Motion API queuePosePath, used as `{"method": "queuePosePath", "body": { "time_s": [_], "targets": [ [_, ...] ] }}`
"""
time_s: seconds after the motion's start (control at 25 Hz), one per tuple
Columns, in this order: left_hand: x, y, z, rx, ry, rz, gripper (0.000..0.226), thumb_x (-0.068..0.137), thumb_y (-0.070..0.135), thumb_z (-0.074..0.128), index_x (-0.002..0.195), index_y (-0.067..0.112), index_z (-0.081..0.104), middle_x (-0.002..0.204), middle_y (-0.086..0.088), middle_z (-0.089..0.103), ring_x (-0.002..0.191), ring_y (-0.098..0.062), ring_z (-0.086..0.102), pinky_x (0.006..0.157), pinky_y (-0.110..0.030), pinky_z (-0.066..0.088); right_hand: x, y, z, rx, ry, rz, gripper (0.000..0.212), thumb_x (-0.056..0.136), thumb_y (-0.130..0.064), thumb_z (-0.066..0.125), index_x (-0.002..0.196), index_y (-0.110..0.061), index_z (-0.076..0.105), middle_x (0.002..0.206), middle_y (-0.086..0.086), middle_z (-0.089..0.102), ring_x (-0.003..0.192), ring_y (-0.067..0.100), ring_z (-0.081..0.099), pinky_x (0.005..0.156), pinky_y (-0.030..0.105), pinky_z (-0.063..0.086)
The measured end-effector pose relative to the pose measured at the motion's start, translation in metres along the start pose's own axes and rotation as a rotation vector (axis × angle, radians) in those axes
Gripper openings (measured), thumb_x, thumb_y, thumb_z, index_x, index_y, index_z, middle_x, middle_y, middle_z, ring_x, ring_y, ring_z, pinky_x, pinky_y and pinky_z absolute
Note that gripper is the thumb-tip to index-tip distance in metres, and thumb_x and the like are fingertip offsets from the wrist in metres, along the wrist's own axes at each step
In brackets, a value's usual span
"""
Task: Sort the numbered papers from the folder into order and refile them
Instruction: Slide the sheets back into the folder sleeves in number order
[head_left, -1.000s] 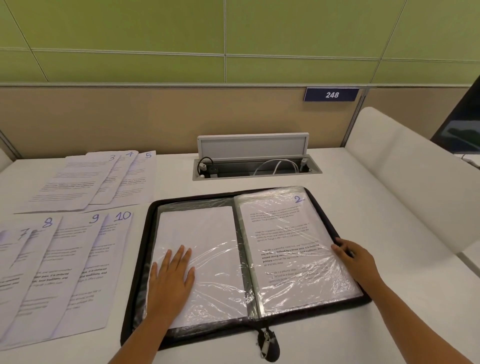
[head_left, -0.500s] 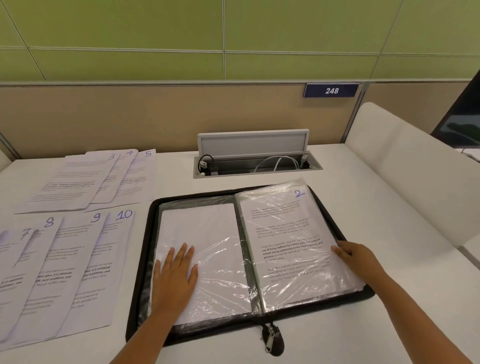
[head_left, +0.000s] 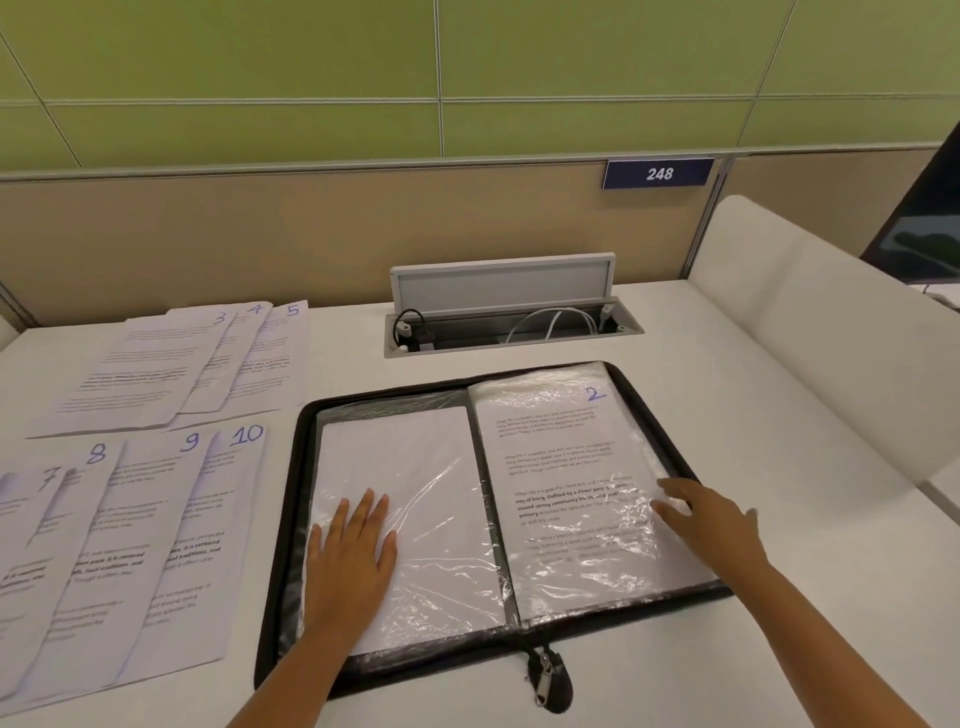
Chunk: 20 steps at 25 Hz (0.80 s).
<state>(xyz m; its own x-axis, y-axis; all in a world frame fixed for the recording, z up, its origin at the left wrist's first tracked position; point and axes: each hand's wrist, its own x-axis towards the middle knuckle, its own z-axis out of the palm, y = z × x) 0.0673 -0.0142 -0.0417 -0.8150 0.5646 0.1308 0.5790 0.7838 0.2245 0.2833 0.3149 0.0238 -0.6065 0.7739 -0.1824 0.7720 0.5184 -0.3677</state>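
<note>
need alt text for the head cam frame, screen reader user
A black zip folder lies open on a white desk, the left hand flat on its left plastic sleeve and the right hand at the outer edge of the sheet numbered 2. Loose sheets 3 to 5 and 7 to 10 lie fanned to the left.

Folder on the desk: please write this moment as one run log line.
folder: open | sheet 2: in right sleeve | left hand: flat on left sleeve | right hand: on sheet 2's right edge | sheets 3-5, 7-10: on desk
</note>
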Motion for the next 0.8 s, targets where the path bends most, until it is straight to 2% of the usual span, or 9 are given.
{"method": "queuePosePath", "body": {
  "time_s": [0.08, 0.16, 0.28, 0.4, 0.56, 0.68, 0.8],
  "targets": [
    [0.000, 0.000, 0.001, -0.004, 0.001, 0.005, 0.063, 0.098, 0.050, 0.010, 0.134, 0.014, 0.048, 0.138, -0.008, 0.049, 0.126, -0.034, 0.045, 0.098, -0.055, 0.034, -0.007, -0.002, 0.002, 0.030, 0.027, 0.014, 0.047, 0.091, -0.049, 0.052, 0.135, -0.033, 0.045, 0.127, -0.011, 0.059, 0.116, 0.015, 0.055, 0.111, 0.054, 0.016],
    [0.001, 0.000, 0.001, -0.001, 0.007, 0.010, 0.063, 0.098, 0.050, 0.011, 0.135, 0.014, 0.048, 0.138, -0.008, 0.049, 0.127, -0.033, 0.045, 0.098, -0.055, 0.034, -0.014, -0.003, 0.004, 0.021, 0.048, 0.044, 0.049, 0.090, -0.050, 0.054, 0.135, -0.035, 0.044, 0.120, -0.012, 0.061, 0.110, 0.014, 0.057, 0.105, 0.045, 0.030],
    [0.001, -0.002, 0.002, 0.006, 0.001, 0.012, 0.063, 0.098, 0.049, 0.011, 0.135, 0.014, 0.048, 0.138, -0.008, 0.049, 0.127, -0.033, 0.045, 0.098, -0.055, 0.034, -0.021, -0.002, 0.015, 0.060, 0.025, 0.102, 0.060, 0.085, -0.048, 0.061, 0.137, -0.026, 0.041, 0.126, 0.003, 0.054, 0.110, 0.025, 0.055, 0.095, 0.040, 0.042],
    [0.000, -0.002, 0.001, -0.002, 0.010, 0.009, 0.064, 0.098, 0.050, 0.011, 0.134, 0.015, 0.049, 0.138, -0.008, 0.050, 0.126, -0.033, 0.045, 0.098, -0.054, 0.033, -0.025, -0.001, 0.020, -0.051, 0.040, 0.151, 0.060, 0.081, -0.052, 0.064, 0.129, -0.021, 0.047, 0.125, 0.009, 0.048, 0.113, 0.030, 0.049, 0.090, 0.037, 0.043],
    [0.003, 0.002, 0.000, -0.022, 0.011, 0.006, 0.064, 0.097, 0.050, 0.010, 0.134, 0.015, 0.050, 0.137, -0.007, 0.051, 0.126, -0.032, 0.046, 0.098, -0.053, 0.031, -0.016, -0.002, 0.009, -0.002, -0.045, 0.197, 0.055, 0.077, -0.054, 0.068, 0.114, -0.017, 0.049, 0.116, 0.005, 0.054, 0.103, 0.024, 0.055, 0.085, 0.035, 0.045],
    [0.001, 0.000, 0.002, -0.019, -0.006, 0.009, 0.064, 0.098, 0.050, 0.010, 0.133, 0.015, 0.050, 0.136, -0.008, 0.051, 0.125, -0.033, 0.047, 0.098, -0.054, 0.031, -0.019, -0.006, 0.011, 0.009, -0.048, 0.219, 0.058, 0.079, -0.049, 0.068, 0.121, -0.019, 0.041, 0.114, 0.003, 0.058, 0.098, 0.024, 0.059, 0.082, 0.036, 0.047],
    [-0.001, -0.001, 0.005, -0.018, -0.003, 0.006, 0.063, 0.098, 0.050, 0.010, 0.134, 0.016, 0.049, 0.137, -0.007, 0.051, 0.126, -0.032, 0.046, 0.098, -0.053, 0.032, -0.033, -0.016, 0.010, 0.074, 0.079, 0.158, 0.059, 0.085, -0.033, 0.066, 0.134, -0.023, 0.035, 0.102, 0.000, 0.061, 0.087, 0.023, 0.060, 0.071, 0.033, 0.047]
  ]
}}
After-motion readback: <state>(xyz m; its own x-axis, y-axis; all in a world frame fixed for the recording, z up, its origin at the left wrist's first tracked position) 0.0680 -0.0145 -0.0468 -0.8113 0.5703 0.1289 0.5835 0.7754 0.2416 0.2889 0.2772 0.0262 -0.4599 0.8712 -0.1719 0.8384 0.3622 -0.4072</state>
